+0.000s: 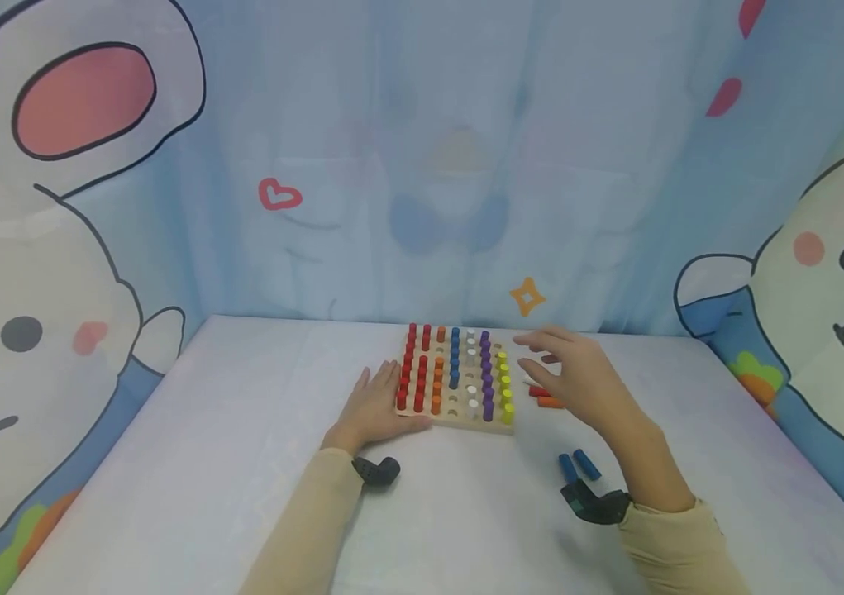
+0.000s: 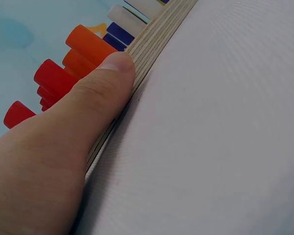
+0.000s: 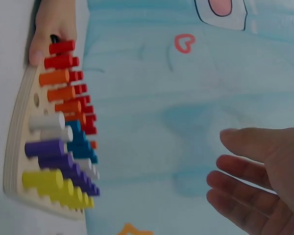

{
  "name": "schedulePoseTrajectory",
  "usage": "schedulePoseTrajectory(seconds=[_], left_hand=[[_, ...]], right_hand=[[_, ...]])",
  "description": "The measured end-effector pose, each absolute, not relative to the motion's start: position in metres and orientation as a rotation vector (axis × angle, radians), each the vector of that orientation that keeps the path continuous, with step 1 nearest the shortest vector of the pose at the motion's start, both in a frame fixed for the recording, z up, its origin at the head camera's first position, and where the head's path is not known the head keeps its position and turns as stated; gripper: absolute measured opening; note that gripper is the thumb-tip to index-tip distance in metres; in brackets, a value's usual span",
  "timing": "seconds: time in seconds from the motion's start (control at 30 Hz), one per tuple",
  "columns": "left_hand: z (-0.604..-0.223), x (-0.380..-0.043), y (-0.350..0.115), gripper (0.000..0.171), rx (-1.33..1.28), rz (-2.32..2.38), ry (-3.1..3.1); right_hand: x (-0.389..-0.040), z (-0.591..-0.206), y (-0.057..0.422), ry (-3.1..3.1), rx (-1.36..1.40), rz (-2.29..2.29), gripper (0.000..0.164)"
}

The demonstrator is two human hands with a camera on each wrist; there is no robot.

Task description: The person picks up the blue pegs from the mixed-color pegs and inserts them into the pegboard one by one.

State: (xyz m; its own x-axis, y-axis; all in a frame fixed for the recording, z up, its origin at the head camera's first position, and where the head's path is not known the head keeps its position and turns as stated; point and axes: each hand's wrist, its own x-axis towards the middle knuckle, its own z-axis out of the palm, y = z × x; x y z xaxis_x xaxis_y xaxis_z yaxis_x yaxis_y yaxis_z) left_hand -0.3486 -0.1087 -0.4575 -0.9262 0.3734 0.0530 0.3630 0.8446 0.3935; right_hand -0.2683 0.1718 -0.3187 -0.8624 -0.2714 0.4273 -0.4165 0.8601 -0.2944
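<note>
A wooden peg board (image 1: 469, 424) stands on the table, filled with rows of red, orange, blue, white, purple and yellow pegs (image 1: 505, 382). Some holes are bare, including ones at the front of the blue row (image 1: 453, 411) and the far end of the yellow row. My left hand (image 1: 377, 411) rests against the board's left side, its thumb (image 2: 100, 90) lying along the front edge. To the right of the board, my right hand (image 1: 578, 376) hovers with fingers loosely bent and apart; the right wrist view shows nothing between its fingers (image 3: 245, 191).
Under the right hand lie a loose red peg (image 1: 539, 391) and an orange peg (image 1: 550, 402), with a thin pale thing beside them. Two blue pegs (image 1: 587, 464) lie nearer, by the right wrist camera (image 1: 594, 502). A printed curtain (image 1: 451, 165) hangs behind the table.
</note>
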Motion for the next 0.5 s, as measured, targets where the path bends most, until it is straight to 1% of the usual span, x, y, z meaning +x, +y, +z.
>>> schedulePoseTrajectory(seconds=[0.23, 0.5], left_hand=[[-0.458, -0.348, -0.108, 0.114, 0.593, 0.648, 2.997], [-0.458, -0.348, -0.107, 0.116, 0.599, 0.632, 3.003]], right_hand=[[-0.253, -0.320, 0.199, -2.715, 0.551, 0.517, 0.043], [-0.243, -0.322, 0.212, -2.802, 0.527, 0.498, 0.047]])
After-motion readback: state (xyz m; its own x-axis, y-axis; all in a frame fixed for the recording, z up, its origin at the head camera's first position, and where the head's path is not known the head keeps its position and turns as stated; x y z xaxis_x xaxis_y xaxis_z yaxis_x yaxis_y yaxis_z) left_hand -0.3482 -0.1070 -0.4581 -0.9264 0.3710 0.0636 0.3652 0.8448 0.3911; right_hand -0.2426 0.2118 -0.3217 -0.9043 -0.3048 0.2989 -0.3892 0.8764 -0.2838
